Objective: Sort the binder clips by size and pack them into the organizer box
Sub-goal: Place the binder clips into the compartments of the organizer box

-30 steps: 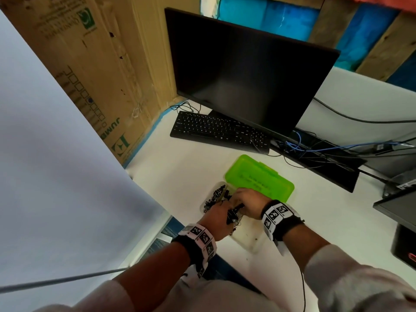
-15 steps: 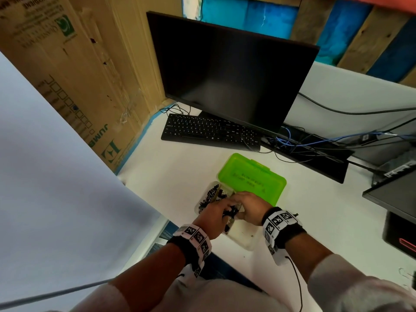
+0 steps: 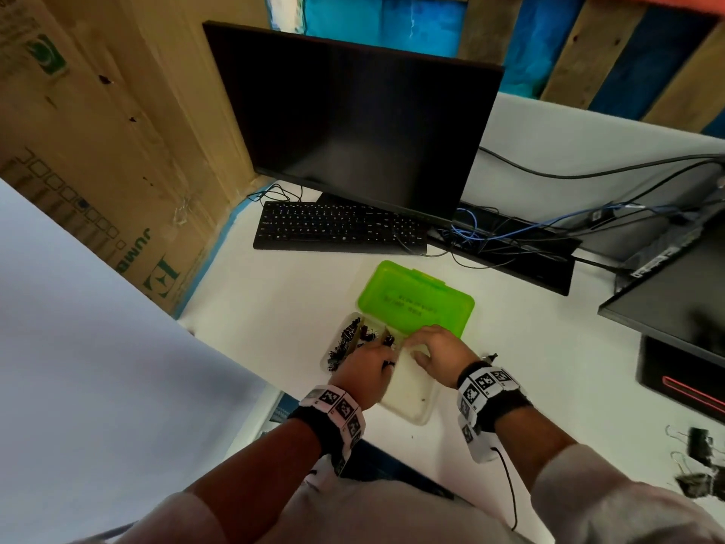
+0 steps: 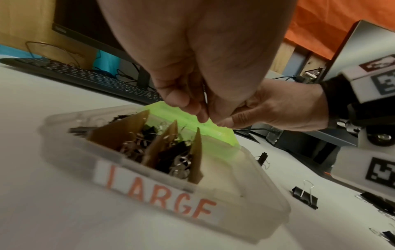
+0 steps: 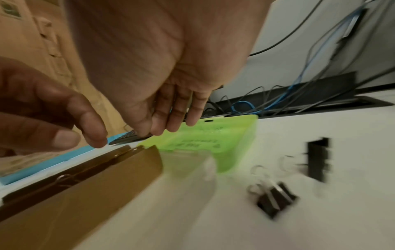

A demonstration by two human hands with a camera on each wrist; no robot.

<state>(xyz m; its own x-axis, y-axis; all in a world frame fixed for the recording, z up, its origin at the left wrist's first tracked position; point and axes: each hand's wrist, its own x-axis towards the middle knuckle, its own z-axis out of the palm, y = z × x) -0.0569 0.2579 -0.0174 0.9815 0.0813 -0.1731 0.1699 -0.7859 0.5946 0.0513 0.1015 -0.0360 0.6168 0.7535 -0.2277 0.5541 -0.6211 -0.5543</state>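
Observation:
The translucent organizer box [image 3: 412, 406] lies on the white desk with its green lid [image 3: 416, 304] folded open behind it. Its front wall [image 4: 149, 186] carries a label reading LARGE. Brown cardboard dividers [image 4: 124, 130] split it, and several black binder clips [image 4: 132, 147] fill the left compartments; the right compartment holds none. My left hand [image 3: 365, 371] hovers over the dividers, its fingertips [image 4: 192, 111] pinched on a thin metal wire, apparently a clip's handle. My right hand [image 3: 435, 347] hangs with straight fingers [image 5: 171, 128] over the lid's near edge and holds nothing.
Loose binder clips [image 3: 698, 445] lie on the desk to the right of the box, two close by [image 5: 275, 197]. A black keyboard [image 3: 337, 227], a monitor [image 3: 353, 123] and tangled cables [image 3: 490, 237] stand behind it. A cardboard carton [image 3: 98, 131] walls the left side.
Both hands were bunched together over a black clip above the box. They have drawn apart: the right hand has let go and shifted right, while the left stays over the dividers.

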